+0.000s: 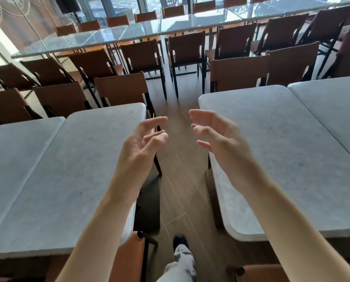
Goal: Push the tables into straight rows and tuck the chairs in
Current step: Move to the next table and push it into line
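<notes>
While walking the aisle between the left worktop (68, 169) and right worktop (282, 149), left hand (141, 143) and right hand (216, 139) raised with fingers released, grasping nothing; next, probably squaring a worktop edge.

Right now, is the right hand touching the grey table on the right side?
Cannot tell. In the head view the right hand is raised and open, overlapping the table's near edge, but the camera angle hides any gap or contact.

Aisle (176, 165) of bare wood floor runs forward between left table (68, 169) and right table (282, 149) — open for both hands. Chair (127, 259) juts at near left, another (259, 272) near right. Ahead — chair row (186, 51) blocks aisle's far end.
</notes>
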A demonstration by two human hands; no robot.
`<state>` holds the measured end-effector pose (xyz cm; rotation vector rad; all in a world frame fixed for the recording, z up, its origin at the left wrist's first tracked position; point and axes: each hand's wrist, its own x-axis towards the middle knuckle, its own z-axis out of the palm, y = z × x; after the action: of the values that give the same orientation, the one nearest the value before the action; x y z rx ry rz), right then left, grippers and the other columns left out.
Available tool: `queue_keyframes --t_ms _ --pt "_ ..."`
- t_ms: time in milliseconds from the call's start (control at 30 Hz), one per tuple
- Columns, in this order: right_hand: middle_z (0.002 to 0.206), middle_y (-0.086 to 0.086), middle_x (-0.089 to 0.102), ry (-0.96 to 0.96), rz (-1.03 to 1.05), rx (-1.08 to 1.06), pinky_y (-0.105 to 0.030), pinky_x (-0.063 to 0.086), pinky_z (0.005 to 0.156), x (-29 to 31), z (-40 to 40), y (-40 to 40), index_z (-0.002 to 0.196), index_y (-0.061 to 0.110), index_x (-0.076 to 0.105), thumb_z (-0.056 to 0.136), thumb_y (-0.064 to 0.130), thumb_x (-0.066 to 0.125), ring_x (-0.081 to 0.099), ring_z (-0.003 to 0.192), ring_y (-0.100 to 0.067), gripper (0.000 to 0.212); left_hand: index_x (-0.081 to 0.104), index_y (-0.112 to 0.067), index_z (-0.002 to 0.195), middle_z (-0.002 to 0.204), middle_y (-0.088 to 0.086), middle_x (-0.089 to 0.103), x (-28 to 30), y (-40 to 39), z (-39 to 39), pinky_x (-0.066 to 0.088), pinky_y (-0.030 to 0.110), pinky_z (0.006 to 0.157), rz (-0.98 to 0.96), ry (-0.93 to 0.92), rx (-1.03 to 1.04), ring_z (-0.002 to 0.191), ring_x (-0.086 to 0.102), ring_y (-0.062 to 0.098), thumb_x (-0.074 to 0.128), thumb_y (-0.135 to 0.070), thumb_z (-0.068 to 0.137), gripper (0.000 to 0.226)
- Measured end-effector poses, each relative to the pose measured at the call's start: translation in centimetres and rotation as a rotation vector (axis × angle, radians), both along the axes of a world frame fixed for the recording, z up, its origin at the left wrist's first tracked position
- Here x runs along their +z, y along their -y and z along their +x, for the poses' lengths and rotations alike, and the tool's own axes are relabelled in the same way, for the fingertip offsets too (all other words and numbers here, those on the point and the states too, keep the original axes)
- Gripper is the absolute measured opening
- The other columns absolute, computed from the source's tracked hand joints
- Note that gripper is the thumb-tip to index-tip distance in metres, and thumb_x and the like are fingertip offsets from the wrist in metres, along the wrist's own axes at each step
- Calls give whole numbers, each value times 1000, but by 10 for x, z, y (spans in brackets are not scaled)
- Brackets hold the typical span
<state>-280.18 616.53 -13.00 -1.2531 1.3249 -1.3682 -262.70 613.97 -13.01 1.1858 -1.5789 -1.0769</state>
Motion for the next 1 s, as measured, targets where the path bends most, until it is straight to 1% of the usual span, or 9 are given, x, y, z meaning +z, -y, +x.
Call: queue_keyframes --t_ms 67,200,333,467,533,700,800,900,1000 --pt "124 15 67 4 3 3 -36 51 105 0 7 24 128 26 66 99 14 58 62 114 2 33 65 -46 118 124 -24 65 -2 19 8 45 40 114 8 -22 38 119 61 -5 58 -37 86 33" --pt "121 18 68 -12 7 35 -35 51 105 2 21 76 128 27 66 99 15 58 61 113 5 32 63 -47 118 108 -41 65 -6 64 26 48 27 106 22 -23 101 115 60 -10 57 -40 86 33" --pt "122 20 66 -40 13 64 -34 51 106 4 39 131 129 29 64 100 18 58 61 113 6 32 60 -50 117 101 -50 60 -11 113 45 45 18 96 22 8 137 110 57 -19 60 -31 101 25" --pt "114 27 65 -50 0 102 -30 53 102 10 61 184 125 30 64 101 19 58 60 109 10 28 61 -56 113 104 -52 58 -12 161 63 45 20 100 21 21 177 111 56 -20 57 -48 89 25" --pt "121 21 66 -53 0 118 -30 52 102 14 68 205 128 27 64 100 18 58 61 112 7 30 60 -58 112 105 -54 56 -12 182 70 45 22 101 20 24 186 111 55 -21 54 -53 86 27" --pt "127 14 66 -60 -1 117 -37 51 105 14 88 251 130 25 64 100 17 58 61 116 0 32 60 -67 104 105 -53 57 -15 221 87 44 19 97 16 8 191 110 55 -22 60 -43 98 25" --pt "126 13 66 -49 21 121 -38 52 104 13 101 274 130 25 64 100 17 58 62 115 -1 32 61 -60 110 108 -50 58 -17 237 98 46 21 101 38 -16 221 113 56 -18 56 -50 89 24" --pt "125 15 67 -57 30 158 -37 53 103 12 112 295 129 26 65 99 17 58 62 113 1 32 63 -53 114 110 -46 61 -21 248 106 46 28 105 61 -59 242 114 58 -14 59 -41 95 23" --pt "126 15 66 -67 36 191 -36 53 103 10 119 319 130 26 64 100 17 57 62 115 1 32 63 -50 116 112 -44 62 -28 261 110 46 26 105 86 -76 261 114 59 -14 60 -38 96 24"
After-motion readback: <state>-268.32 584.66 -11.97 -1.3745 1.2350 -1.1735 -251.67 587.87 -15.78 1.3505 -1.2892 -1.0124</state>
